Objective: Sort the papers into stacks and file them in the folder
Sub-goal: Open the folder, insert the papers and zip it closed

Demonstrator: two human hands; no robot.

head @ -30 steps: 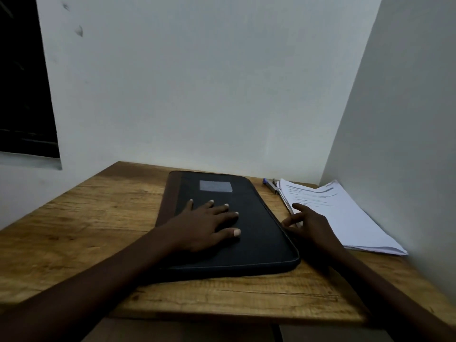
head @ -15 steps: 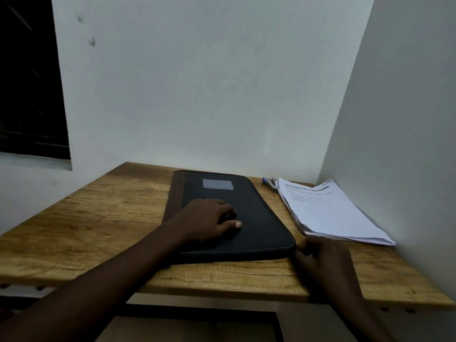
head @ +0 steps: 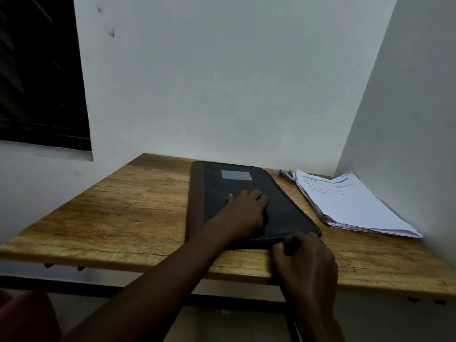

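Folder (head: 291, 208) lies flat on the table (head: 123, 218), its length running away from the person and its near end close to the table's front edge. At that near end, by the right corner, the right grip (head: 304, 260) is closed. Its fingers (head: 296, 239) and thumb curl in against the folder's rim and seem to pinch it, though what sits between them is too dark to make out. Low in the left corner of the view is a blurred red shape (head: 22, 314), too unclear to name.

Farther in, the left grip (head: 244, 213) rests palm down on the middle of the folder's dark cover. It holds nothing and presses on the cover, and its arm crosses the table's front edge from the lower left. A brown strip runs along the folder's left side, and a pale grey label (head: 236, 175) sits near its far end.

Right of the folder and apart from it, the papers (head: 350, 206) lie in one thick white stack on the table, close to the side wall (head: 407, 119). Printed lines show on the top sheet. Just beside the stack's far left corner lies a small blue-tipped thing (head: 286, 174), too small to name. Behind the table stands the back wall (head: 222, 82), with a dark window (head: 37, 70) at the left.
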